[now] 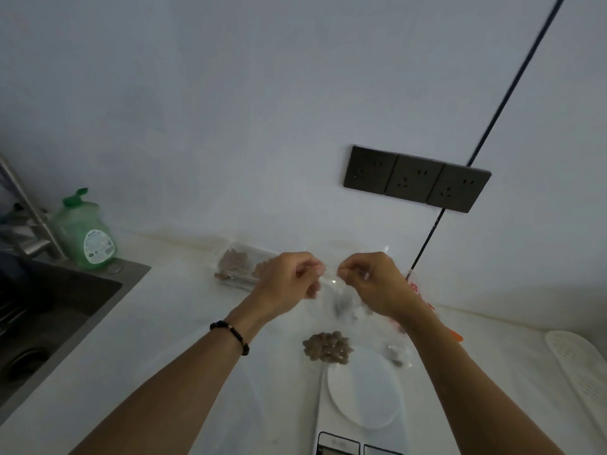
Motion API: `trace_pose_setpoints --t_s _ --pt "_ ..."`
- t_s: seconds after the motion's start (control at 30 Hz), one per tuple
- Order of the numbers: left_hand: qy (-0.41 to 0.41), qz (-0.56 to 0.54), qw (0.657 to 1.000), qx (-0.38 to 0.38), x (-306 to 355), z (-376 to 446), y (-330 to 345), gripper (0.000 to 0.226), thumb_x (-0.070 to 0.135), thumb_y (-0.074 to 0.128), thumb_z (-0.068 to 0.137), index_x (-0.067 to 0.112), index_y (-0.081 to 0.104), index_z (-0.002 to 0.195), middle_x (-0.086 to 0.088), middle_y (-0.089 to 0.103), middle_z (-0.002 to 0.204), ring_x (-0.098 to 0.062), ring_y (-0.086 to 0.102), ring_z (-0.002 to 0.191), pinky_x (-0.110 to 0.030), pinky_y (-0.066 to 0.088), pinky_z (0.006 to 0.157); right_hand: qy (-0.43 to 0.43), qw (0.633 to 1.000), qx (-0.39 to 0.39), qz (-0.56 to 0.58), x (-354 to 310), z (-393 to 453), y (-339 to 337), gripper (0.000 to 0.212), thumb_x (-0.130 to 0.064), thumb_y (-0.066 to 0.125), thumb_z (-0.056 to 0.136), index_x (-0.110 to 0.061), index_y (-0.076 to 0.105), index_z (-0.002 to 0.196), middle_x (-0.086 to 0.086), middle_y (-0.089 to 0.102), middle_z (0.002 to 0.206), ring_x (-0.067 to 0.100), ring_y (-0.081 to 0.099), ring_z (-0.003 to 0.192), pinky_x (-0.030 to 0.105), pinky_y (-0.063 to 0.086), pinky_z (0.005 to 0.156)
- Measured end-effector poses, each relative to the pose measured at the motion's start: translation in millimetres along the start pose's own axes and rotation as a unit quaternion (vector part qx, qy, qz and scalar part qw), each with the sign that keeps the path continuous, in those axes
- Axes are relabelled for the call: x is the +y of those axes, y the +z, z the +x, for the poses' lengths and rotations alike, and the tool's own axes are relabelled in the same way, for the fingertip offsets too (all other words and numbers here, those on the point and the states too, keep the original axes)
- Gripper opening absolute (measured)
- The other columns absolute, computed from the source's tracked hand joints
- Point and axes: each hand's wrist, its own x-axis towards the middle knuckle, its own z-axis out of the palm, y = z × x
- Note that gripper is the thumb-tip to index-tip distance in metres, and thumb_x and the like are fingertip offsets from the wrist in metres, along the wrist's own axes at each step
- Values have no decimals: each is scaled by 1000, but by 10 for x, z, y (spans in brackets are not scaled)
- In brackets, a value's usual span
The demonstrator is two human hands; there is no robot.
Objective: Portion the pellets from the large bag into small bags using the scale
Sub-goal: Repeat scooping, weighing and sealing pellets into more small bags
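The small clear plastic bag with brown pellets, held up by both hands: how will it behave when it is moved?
The small clear plastic bag probably stays floppy: it hangs limp below the left hand and right hand. Its brown pellets sit at the bottom, so it may swing. The glossy film looks slippery.

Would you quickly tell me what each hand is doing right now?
Left hand: closed, pinching the top edge of the small clear bag of pellets.
Right hand: closed, pinching the same bag's top edge.

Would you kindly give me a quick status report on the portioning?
Left hand, right hand: both pinching top edge of small clear bag. Pellets at its bottom, above scale. Nothing in the way.
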Motion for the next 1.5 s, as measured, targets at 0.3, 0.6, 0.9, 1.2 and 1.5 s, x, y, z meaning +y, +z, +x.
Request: trace_pose_setpoints --t_s 0.3,0.6,0.9,1.2,1.5 --pt "-20 -73 996 -50 -399 269 -601 19 3 54 97 -5 61 81 3 63 64 -15 61 56 -23 49 56 44 998 -19 -48 -340 408 459 14 -16 63 92 -15 74 84 -8 68 71 1 61 66 13 47 66" --pt "-95 107 984 -102 -1288 395 -1358 11 19 72 85 17 66 94 3 69 91 -4 66 87 -27 52 82 197 933 173 247 -251 869 1043 19 -6 59 93 -10 70 78 5 62 62 13 52 49 22 46 50" --pt "-18 289 956 41 -1743 1088 -1492 60 16 77 79 13 47 131 -10 50 122 -27 50 109 -34 45 84 387 865 180 263 278 1230 1733 40 0 63 76 -15 60 40 1 48 48 21 49 50 29 47 53" --pt "74 474 868 -131 -2388 738 -1316 59 48 49 95 23 38 147 -2 32 156 -28 25 145 -50 23 113 412 872 216 155 400 1523 1996 27 -5 55 72 -15 58 48 1 56 51 24 54 56 35 53 60" --pt "69 483 863 -132 -2278 724 -1317 71 56 15 90 20 38 146 -4 29 157 -28 20 147 -50 23 114 327 935 103 -94 445 1427 1887 51 -32 55 93 -8 43 137 12 46 135 32 43 126 40 39 97"
